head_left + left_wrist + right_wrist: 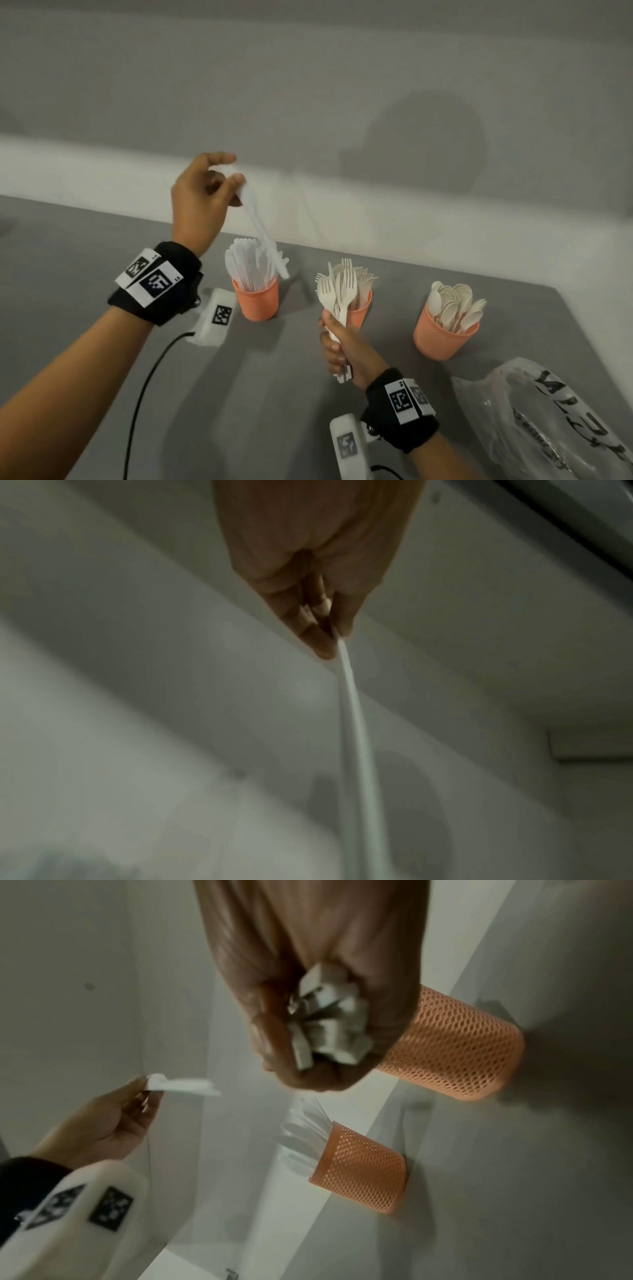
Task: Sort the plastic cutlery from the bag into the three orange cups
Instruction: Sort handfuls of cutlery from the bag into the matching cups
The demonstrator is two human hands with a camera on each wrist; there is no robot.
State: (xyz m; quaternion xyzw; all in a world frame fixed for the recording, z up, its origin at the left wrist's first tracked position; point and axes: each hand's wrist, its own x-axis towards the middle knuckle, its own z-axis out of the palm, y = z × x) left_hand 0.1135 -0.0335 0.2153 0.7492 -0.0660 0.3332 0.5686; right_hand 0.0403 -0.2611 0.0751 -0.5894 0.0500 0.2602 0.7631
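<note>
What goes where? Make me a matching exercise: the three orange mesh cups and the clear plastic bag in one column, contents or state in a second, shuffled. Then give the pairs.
Column one:
1. left orange mesh cup
2. middle orange mesh cup
3. right orange mesh cup
4. clear plastic bag

Column two:
A. holds cream spoons
B. lies crumpled on the grey table, near right
C. holds white knives
D. holds cream forks

Pairs: 1-C, 2-D, 3-A, 4-B

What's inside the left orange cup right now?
The left orange cup holds upright white knives. The left hand pinches another knife hanging above its rim. The cup's wall hides the knives' lower ends.
</note>
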